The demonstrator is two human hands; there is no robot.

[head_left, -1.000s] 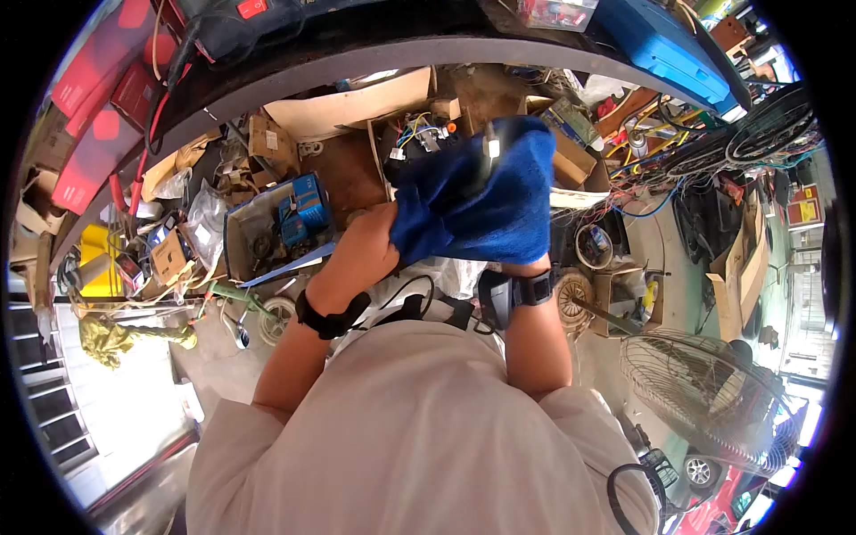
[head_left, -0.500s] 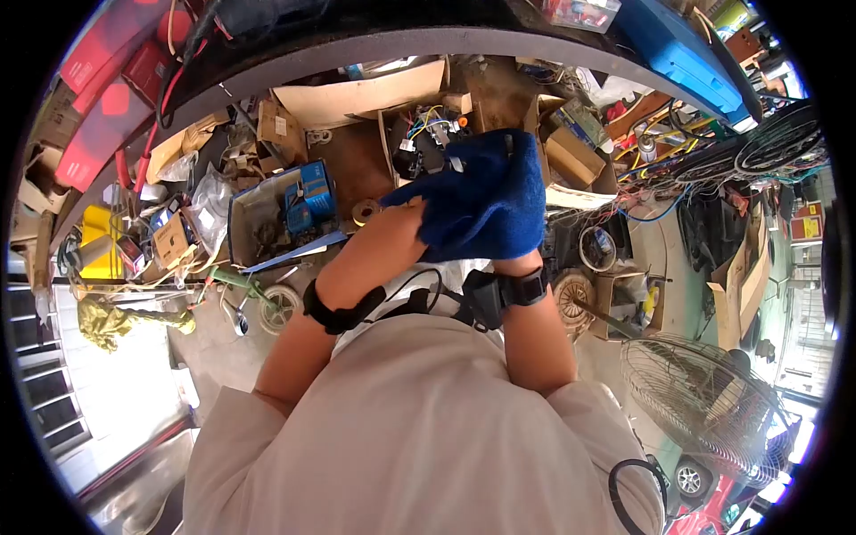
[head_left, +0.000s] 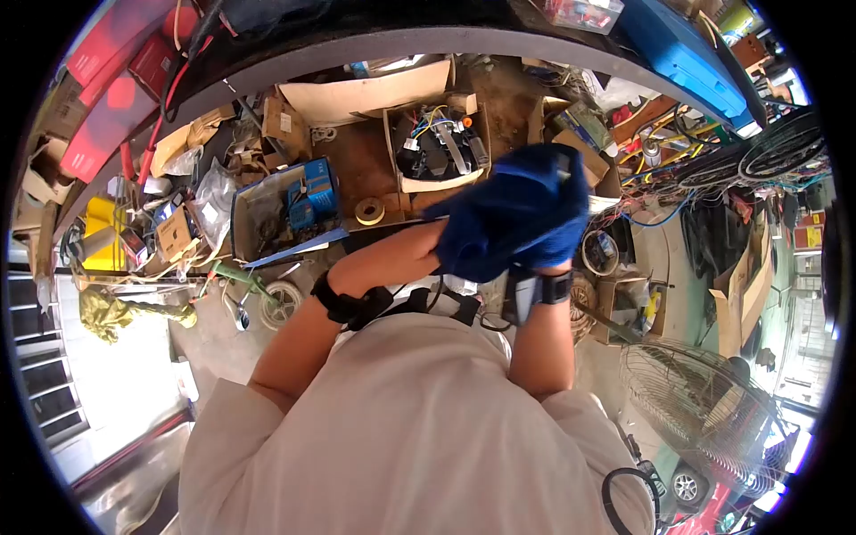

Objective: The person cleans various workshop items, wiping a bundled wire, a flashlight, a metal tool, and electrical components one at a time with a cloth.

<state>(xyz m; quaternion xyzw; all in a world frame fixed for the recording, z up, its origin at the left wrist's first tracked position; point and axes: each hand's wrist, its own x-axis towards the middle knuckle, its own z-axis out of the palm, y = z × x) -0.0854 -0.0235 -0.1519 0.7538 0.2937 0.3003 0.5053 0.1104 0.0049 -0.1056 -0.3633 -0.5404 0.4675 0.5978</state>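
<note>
A crumpled blue cloth (head_left: 513, 214) is bunched around both of my hands, out in front of my body. My left hand (head_left: 432, 250) reaches in from the left and is closed on the cloth; its fingers are hidden in the folds. The cloth covers my right hand, leaving only the wrist with its dark strap bare, so I cannot see those fingers. Beyond the cloth stands an open cardboard box (head_left: 437, 186) holding black parts and coloured wires. A roll of tape (head_left: 369, 211) lies to the left of the cloth.
A dark bench edge (head_left: 428, 40) curves across the top. To the left are a bin with a blue box (head_left: 312, 192) and a green-framed wheeled thing (head_left: 245, 283). At right are a blue case (head_left: 682, 58), coiled cables (head_left: 776, 147) and a large fan (head_left: 704, 410).
Both hands and the cloth have shifted right and slightly towards me. The cloth has changed shape, and the box of wired parts and the tape roll now show more fully.
</note>
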